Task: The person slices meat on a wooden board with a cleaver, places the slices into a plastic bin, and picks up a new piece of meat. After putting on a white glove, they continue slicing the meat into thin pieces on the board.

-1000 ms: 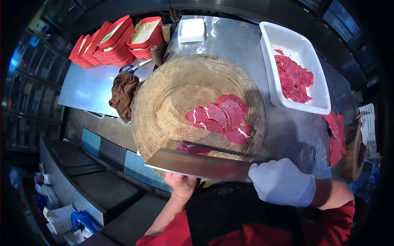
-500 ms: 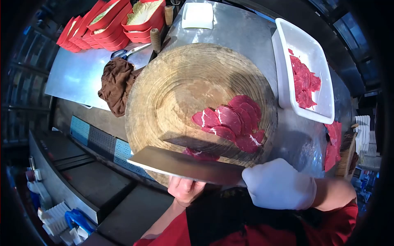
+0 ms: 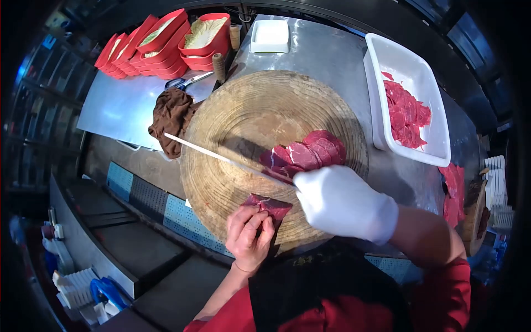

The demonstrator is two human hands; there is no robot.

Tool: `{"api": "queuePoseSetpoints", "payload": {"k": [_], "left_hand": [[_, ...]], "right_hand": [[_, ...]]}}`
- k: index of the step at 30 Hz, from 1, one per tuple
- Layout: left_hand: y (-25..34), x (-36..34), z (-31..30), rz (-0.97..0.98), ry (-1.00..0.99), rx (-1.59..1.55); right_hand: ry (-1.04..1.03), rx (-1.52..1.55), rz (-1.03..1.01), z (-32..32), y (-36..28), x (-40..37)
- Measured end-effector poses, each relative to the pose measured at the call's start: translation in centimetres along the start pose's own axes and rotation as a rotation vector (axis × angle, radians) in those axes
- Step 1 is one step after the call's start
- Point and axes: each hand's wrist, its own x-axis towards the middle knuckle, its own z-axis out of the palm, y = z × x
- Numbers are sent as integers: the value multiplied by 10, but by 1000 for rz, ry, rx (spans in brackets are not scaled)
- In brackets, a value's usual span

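A thick round wooden chopping block (image 3: 215,188) bears red meat. My right hand (image 3: 348,202), in a white glove, grips a cleaver (image 3: 221,159) whose long blade shows nearly edge-on and points to the upper left. The blade's lower part is beside the overlapping meat slices (image 3: 312,152) and partly covers them. My left hand (image 3: 249,235) is bare, its fingers curled and pressed on a small chunk of raw meat (image 3: 268,205) near the block's front edge. The cleaver's handle is hidden inside the glove.
A white tub (image 3: 409,105) of sliced meat stands at right, with more meat (image 3: 453,193) beyond it. Red trays (image 3: 166,41) with leaves, scissors (image 3: 196,79) and a brown cloth (image 3: 172,116) lie at left. A small white dish (image 3: 270,36) sits behind the block.
My right hand has moved up and left with the cleaver, turning the blade from broadside to nearly edge-on over the slices. The chunk and my left hand now show more fully.
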Motion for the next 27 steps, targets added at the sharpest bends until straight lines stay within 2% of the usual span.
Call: {"api": "queuePoseSetpoints", "payload": {"k": [2, 4, 5, 6, 7, 8, 9, 10, 15, 20, 22, 23, 24, 25, 27], "left_hand": [[4, -2, -2, -17, 9, 34], [0, -11, -5, -26, -31, 68], [-7, -20, -5, 4, -25, 17], [-7, -28, -5, 6, -30, 16], [-5, -29, -3, -95, -16, -34], [-4, -30, -3, -196, -4, -85], [-9, -33, -1, -97, -9, -20], [-8, -30, -2, -100, -15, -21], [-5, -25, -6, -78, -61, 20], [-7, -20, 0, -47, -19, 9], [-3, -9, 1, -60, -8, 35], [-2, -3, 1, -60, -1, 34], [-1, 1, 2, -53, 3, 31], [-1, 4, 4, -23, 5, -13], [0, 6, 4, -11, -16, -43]], "right_hand": [[-206, 14, 84, -14, -11, -26], [-136, 6, -35, -19, -15, -55], [-134, 9, -32, -17, -17, -68], [-73, -106, -81, -15, -18, -80], [-12, -220, -128, -15, -18, -87], [-9, -217, -121, -15, -16, -93], [-62, -267, -112, -15, -15, -97], [-119, -317, -105, -16, -14, -98], [-193, -268, -78, -14, -18, -79], [-285, -176, -64, -11, -18, -47], [-192, -12, -140, -5, -18, -26], [-241, 60, -85, -3, -20, -9], [-377, 100, 14, 4, -24, 11], [-335, 146, -69, 7, -26, 23], [-86, 129, -235, 22, -17, 27]]}}
